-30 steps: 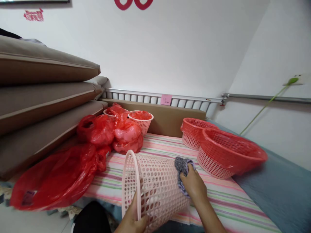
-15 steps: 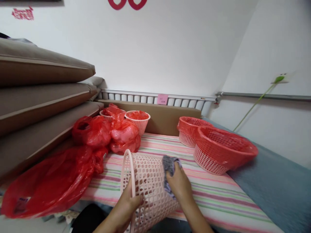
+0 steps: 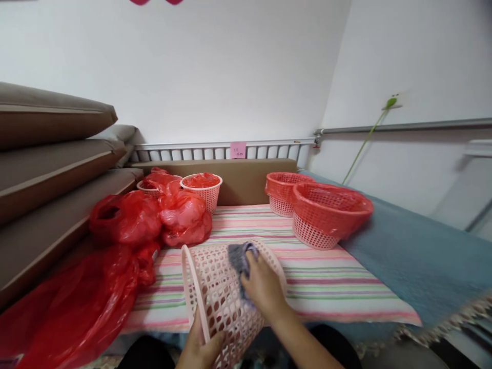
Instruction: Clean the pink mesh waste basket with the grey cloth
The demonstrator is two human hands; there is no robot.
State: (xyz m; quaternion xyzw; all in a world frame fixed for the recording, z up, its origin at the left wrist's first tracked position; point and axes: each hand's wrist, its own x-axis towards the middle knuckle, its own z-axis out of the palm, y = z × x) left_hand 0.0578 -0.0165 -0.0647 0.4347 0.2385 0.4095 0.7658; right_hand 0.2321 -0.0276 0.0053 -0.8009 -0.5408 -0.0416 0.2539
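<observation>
A pale pink perforated plastic basket (image 3: 219, 277) lies tilted on its side at the front edge of the bed, its open rim to the left. My left hand (image 3: 202, 346) grips that rim, thumb outside and fingers partly hidden inside. Against the basket's upper side, my right hand (image 3: 263, 282) presses a grey-purple cloth (image 3: 239, 259), with the fingers closed on it. Striped fabric (image 3: 323, 287) spreads beneath and behind the basket.
Red plastic bags (image 3: 130, 220) heap at the left beside stacked cushions (image 3: 49, 169). A pink basket with a red bag inside (image 3: 209, 195) stands behind them. Two baskets lined with red bags (image 3: 323, 215) stand at the right. A radiator (image 3: 192, 152) runs along the wall.
My right hand has slid the cloth leftward along the basket, from near its base toward its middle. The camera view has turned somewhat to the right.
</observation>
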